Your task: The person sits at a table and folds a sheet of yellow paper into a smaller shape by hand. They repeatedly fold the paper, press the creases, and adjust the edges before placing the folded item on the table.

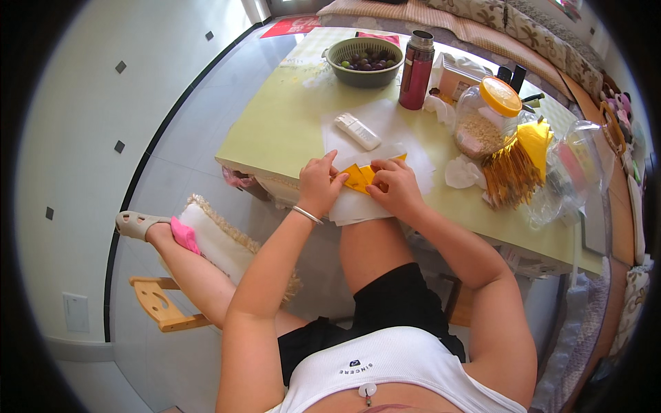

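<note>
Between my two hands is a small piece of folded gold paper (356,179), above white sheets (345,208) at the table's near edge. The thumb and fingers of my left hand (319,183) pinch its left end. My right hand (397,187), fingers curled, grips its right part; the fingertips partly hide the fold. Just beyond my hands a white flat bottle (358,131) lies on the paper. To the right rests a fanned bundle of gold paper strips (511,172), with crumpled white tissue (464,173) beside it.
A colander of grapes (363,77) and a dark pink thermos (416,72) stand at the back of the table (258,131). A clear jar with an orange lid (501,96) and a plastic bag (575,165) are at the right. A wooden stool (162,303) stands lower left.
</note>
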Action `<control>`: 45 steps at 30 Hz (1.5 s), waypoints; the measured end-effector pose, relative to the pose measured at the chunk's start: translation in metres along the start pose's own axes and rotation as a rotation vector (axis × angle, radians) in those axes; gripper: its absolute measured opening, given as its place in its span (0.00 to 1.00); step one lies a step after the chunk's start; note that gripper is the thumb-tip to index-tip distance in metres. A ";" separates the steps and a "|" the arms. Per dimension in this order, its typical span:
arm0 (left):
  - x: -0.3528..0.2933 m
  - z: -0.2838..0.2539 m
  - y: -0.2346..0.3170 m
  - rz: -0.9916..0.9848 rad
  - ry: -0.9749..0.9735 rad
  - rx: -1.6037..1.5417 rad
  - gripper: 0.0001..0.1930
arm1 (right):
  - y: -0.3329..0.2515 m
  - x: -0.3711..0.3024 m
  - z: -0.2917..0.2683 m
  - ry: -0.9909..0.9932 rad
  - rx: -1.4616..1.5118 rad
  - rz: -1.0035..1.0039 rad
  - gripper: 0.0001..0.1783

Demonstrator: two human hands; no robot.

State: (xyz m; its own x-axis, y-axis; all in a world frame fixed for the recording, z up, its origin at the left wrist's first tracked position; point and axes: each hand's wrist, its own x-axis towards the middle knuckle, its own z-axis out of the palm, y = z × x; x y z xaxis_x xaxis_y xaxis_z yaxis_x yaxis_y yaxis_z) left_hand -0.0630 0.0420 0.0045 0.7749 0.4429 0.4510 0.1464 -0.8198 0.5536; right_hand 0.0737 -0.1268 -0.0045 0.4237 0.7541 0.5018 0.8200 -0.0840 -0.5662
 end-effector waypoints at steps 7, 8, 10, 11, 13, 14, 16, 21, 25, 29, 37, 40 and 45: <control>0.001 0.007 -0.002 -0.035 -0.020 0.044 0.30 | -0.003 -0.001 -0.001 -0.035 -0.059 -0.039 0.09; 0.002 0.007 -0.001 -0.030 -0.021 0.049 0.30 | -0.004 -0.001 -0.001 -0.038 -0.067 -0.034 0.11; 0.003 0.007 -0.001 -0.021 -0.023 0.060 0.30 | -0.006 0.000 0.000 -0.043 -0.103 -0.038 0.16; 0.004 0.007 -0.001 -0.023 -0.027 0.060 0.31 | -0.008 -0.001 -0.001 -0.044 -0.131 -0.047 0.19; 0.004 0.007 -0.001 -0.027 -0.036 0.063 0.31 | -0.010 -0.002 0.000 -0.054 -0.198 -0.064 0.23; 0.005 0.006 -0.001 -0.032 -0.041 0.065 0.32 | -0.011 -0.002 0.000 -0.063 -0.236 -0.072 0.25; 0.006 0.005 0.001 -0.040 -0.053 0.069 0.32 | -0.010 -0.003 0.001 -0.079 -0.276 -0.082 0.25; 0.007 0.004 0.000 -0.064 -0.070 0.072 0.33 | -0.007 -0.003 0.004 -0.104 -0.279 -0.081 0.23; 0.006 0.003 0.008 -0.034 -0.002 0.175 0.32 | -0.007 -0.004 0.002 -0.124 -0.276 -0.062 0.22; -0.001 0.000 0.011 0.268 0.197 0.338 0.19 | -0.008 -0.003 0.003 -0.123 -0.285 -0.067 0.22; -0.017 0.000 0.004 0.390 0.143 0.196 0.02 | -0.010 -0.004 0.002 -0.116 -0.314 -0.072 0.23; -0.016 0.003 0.011 0.183 0.152 0.181 0.05 | -0.012 -0.003 0.003 -0.117 -0.306 -0.062 0.23; -0.013 0.002 0.030 0.147 0.106 0.305 0.11 | -0.011 -0.002 0.000 -0.152 -0.302 -0.057 0.24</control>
State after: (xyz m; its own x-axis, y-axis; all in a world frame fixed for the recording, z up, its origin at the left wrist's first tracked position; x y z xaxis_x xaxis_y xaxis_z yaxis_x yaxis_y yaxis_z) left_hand -0.0672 0.0111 0.0142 0.7356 0.3338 0.5894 0.2271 -0.9413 0.2496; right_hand 0.0635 -0.1274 0.0004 0.3300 0.8499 0.4109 0.9275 -0.2107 -0.3089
